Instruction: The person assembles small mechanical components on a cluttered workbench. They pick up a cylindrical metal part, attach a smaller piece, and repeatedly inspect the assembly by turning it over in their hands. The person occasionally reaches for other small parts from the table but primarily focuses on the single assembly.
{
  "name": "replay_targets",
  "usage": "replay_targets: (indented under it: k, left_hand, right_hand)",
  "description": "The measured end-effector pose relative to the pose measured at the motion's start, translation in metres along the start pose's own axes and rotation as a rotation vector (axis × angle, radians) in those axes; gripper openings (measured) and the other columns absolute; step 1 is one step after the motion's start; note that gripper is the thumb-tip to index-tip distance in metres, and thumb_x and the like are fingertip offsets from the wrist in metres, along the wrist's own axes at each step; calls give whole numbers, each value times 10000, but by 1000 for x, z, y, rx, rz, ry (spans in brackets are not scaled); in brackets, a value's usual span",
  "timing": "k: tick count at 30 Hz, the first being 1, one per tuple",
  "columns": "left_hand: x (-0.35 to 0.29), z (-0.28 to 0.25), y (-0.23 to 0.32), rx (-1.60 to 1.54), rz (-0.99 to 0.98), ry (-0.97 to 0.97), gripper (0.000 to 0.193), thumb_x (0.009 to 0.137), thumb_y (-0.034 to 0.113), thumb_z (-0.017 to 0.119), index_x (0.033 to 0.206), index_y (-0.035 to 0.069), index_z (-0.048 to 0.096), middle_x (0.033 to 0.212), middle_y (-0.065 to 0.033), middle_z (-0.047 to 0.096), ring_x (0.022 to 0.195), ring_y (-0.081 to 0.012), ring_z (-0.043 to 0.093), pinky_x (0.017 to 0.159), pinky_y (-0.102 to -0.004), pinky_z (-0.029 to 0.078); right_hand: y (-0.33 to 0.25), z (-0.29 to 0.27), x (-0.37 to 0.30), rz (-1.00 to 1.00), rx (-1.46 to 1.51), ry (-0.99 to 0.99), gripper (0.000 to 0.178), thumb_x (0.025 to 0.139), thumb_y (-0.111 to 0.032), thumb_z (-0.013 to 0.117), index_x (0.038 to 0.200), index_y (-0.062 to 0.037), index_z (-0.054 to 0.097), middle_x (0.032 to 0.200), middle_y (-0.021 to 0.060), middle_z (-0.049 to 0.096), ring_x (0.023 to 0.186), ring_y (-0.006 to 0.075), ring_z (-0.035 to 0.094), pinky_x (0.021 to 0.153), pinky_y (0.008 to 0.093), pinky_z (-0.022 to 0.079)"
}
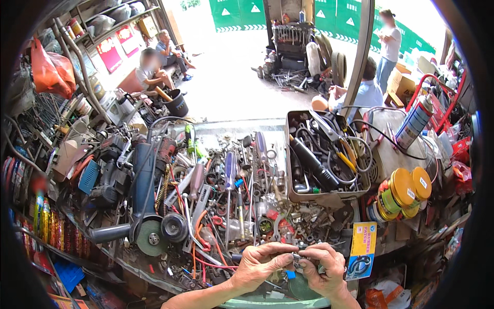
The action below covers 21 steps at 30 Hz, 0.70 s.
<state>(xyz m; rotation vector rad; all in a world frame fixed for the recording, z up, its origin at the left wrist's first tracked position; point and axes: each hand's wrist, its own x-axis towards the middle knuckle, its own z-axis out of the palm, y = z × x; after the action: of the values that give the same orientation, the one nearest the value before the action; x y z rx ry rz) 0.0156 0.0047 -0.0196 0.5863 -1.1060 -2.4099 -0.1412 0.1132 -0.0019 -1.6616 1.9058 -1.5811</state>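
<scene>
Close to the front edge of the cluttered bench, my left hand [261, 266] and my right hand [325, 269] meet with thumbs and fingertips pinched. Between them is a small metal part [296, 256], mostly covered by the fingers, so its exact kind does not show. Below the fingertips lies a small blue piece [291, 274]. An open-ended wrench [278, 225] rests among loose hardware just beyond my hands. Beside my right hand is a yellow and blue patch box [362, 251].
An angle grinder [145, 190] lies at left. Screwdrivers [230, 172] spread over the middle. A metal toolbox [329, 194] full of tools stands at right, near yellow-lidded cans [403, 188] and a spray can [415, 122]. Several people sit or stand beyond the bench.
</scene>
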Motion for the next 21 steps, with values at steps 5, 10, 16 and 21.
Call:
replay_targets:
  k: [5,10,16,21]
  left_hand:
    - [3,0,-4,18,19,-32,281,987,76,676,1251,-18,678,1129,-72,715,963,-127,697,873,-261,589]
    - [6,-14,-26,25,18,-66,277,977,39,675,1248,-20,677,1171,-64,691,1056,-123,670,963,-263,567]
    - [8,-13,-24,48,117,-119,263,955,-47,664,1214,-17,692,1199,-75,677,1134,-142,646,1031,-274,524]
    - [17,15,-2,226,201,-75,159,922,-9,710,1077,-12,742,1007,-56,728,769,-109,648,638,-246,512]
  right_hand:
    - [1,0,0,-16,-93,30,182,898,-173,773,980,-31,693,839,130,704,698,257,700,584,321,539]
    - [-8,-2,5,10,-67,-17,64,922,-79,682,955,-24,685,844,153,661,668,318,661,569,382,523]
    - [-6,3,1,35,-104,-19,116,956,-116,635,870,-39,652,751,138,606,629,335,620,549,406,488]
    - [-5,-8,-5,64,-133,27,136,953,-114,631,838,-42,645,720,138,589,624,342,610,552,415,485]
